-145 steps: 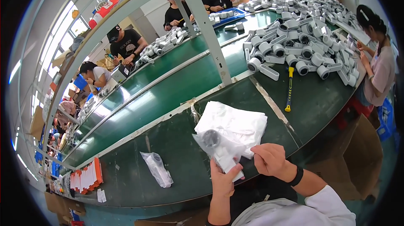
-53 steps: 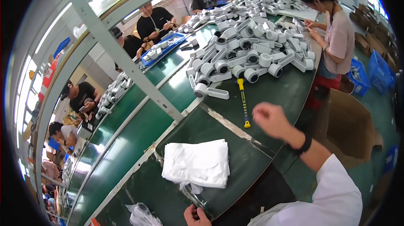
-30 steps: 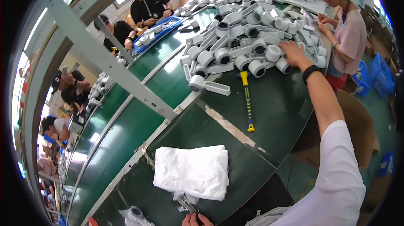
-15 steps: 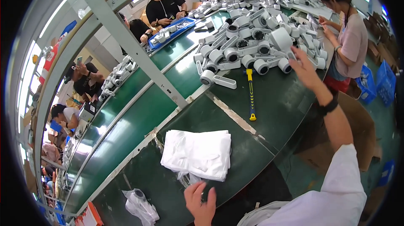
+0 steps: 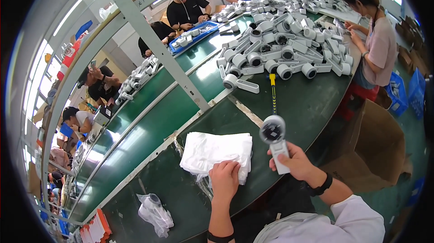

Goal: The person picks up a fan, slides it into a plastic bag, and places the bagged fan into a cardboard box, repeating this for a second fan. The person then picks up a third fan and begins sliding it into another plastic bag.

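My right hand [image 5: 294,160] grips the flat handle of a light grey handheld device with a round head [image 5: 273,129], held above the table. Its head points away from me and its dark round face shows, slightly blurred. My left hand [image 5: 224,177] lies on the near right part of a stack of thin white plastic bags [image 5: 212,149], fingers curled and pressed together on the top layer. Beyond the device lies a hammer [image 5: 273,90] with a yellow head and a yellow and dark handle, partly hidden by the device. A bagged device [image 5: 155,213] lies left of my left hand.
A large heap of similar grey devices [image 5: 289,46] covers the far table. A metal post [image 5: 158,44] rises at its left edge beside a green conveyor belt [image 5: 140,127]. An open cardboard box [image 5: 368,148] stands at right. Several people work around; one person [image 5: 377,46] sits at far right.
My right hand has come back from the heap toward me, carrying one device. My left hand has moved up onto the white bags, and its fingers have closed. The view has shifted slightly.
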